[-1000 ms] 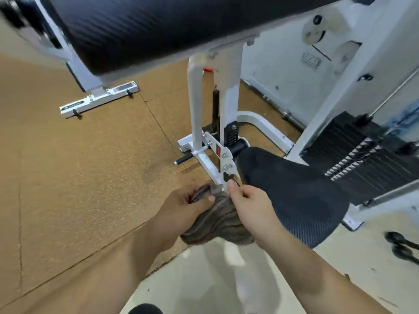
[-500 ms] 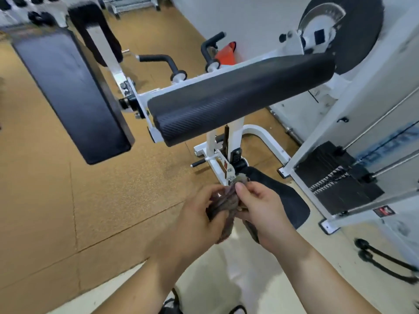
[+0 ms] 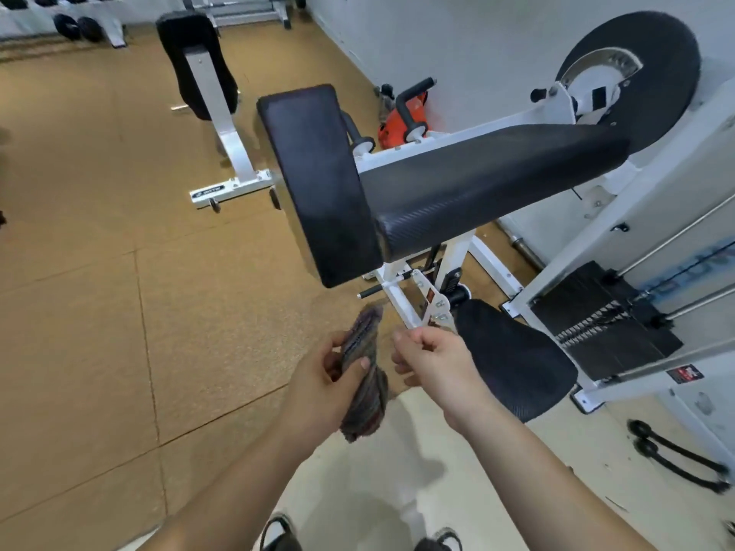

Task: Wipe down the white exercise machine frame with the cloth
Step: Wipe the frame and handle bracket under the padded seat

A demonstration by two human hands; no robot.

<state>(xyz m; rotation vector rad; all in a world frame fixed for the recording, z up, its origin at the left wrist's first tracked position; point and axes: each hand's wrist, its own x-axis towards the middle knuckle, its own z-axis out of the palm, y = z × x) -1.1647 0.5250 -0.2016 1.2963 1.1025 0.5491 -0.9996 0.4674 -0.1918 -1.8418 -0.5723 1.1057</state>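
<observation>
The left hand (image 3: 326,375) grips a folded striped cloth (image 3: 364,385), thumb across its face, left of the black seat (image 3: 513,359). The right hand (image 3: 433,361) is curled in a loose fist (nothing visible in it) just beside the seat's left edge, at the low end of the white frame (image 3: 399,302). A narrow gap parts fist and cloth. Brown floor (image 3: 119,312) lies open farther left of the seat.

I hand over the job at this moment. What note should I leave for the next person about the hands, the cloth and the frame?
Left hand grips the folded cloth, held in the air, off the machine.
Right hand: fingers curled, empty, close to the white frame at its lower bar.
Done: no wiped part can be told.
Left: bring the cloth to the frame and wipe it.
</observation>
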